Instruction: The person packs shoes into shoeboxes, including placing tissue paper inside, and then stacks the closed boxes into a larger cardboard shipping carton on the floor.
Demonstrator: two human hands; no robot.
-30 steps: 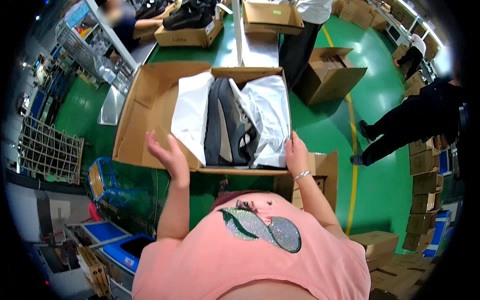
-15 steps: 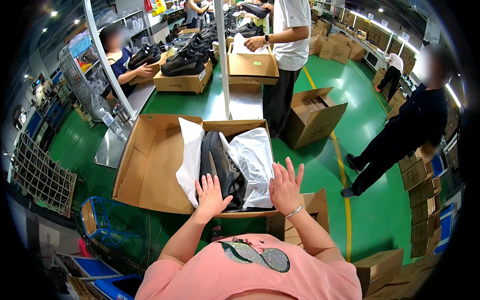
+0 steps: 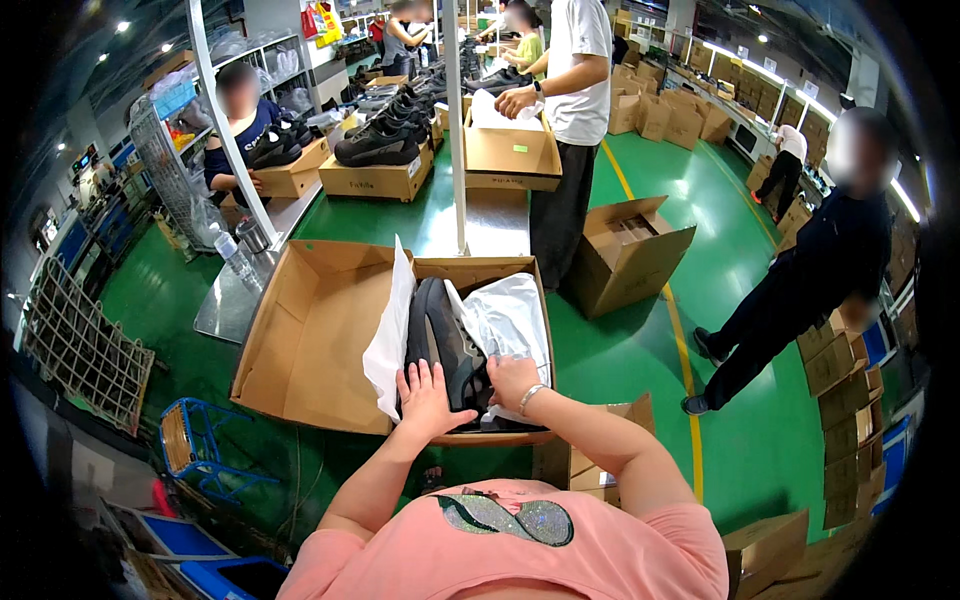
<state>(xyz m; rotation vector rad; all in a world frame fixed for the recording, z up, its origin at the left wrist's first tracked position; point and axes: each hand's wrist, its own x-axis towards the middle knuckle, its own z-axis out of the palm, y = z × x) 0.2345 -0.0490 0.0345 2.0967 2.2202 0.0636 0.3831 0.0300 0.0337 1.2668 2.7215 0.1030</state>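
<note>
Dark shoes (image 3: 440, 340) lie in open cardboard box (image 3: 300, 340) on green worktop (image 3: 430, 215), long axis running away from person. Left hand (image 3: 428, 398) flat, fingers spread on heels. Right hand (image 3: 512, 380) loosely curled on white tissue paper (image 3: 510, 320), beside shoes. Neither grips.
</note>
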